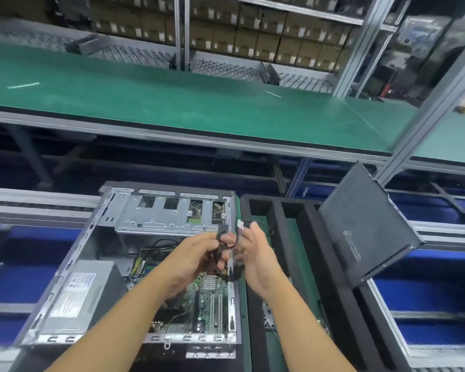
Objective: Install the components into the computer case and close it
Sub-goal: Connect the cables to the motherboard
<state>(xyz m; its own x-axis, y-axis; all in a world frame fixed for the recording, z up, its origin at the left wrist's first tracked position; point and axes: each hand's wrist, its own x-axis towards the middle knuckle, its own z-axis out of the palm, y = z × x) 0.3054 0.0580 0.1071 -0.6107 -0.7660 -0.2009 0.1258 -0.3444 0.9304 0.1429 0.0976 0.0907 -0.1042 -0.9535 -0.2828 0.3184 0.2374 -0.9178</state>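
Observation:
An open computer case [65, 267] lies on its side in front of me, showing a silver drive cage [161, 213], a grey power supply [75, 294] at the left and a green motherboard [212, 299]. Above the case's right part, my left hand [196, 253] and my right hand [255, 256] face each other and hold a bundle of dark cables [230, 247] with a black connector and a white connector at the top. Fingers of both hands curl round the wires. The black side panel [365, 224] leans tilted at the right.
A black foam tray [277, 226] with long slots stands right of the case and bears the leaning panel. A green conveyor belt [188, 108] runs across behind. Shelves of brown boxes stand at the back. Blue bins lie at both sides. A metal post rises at the right.

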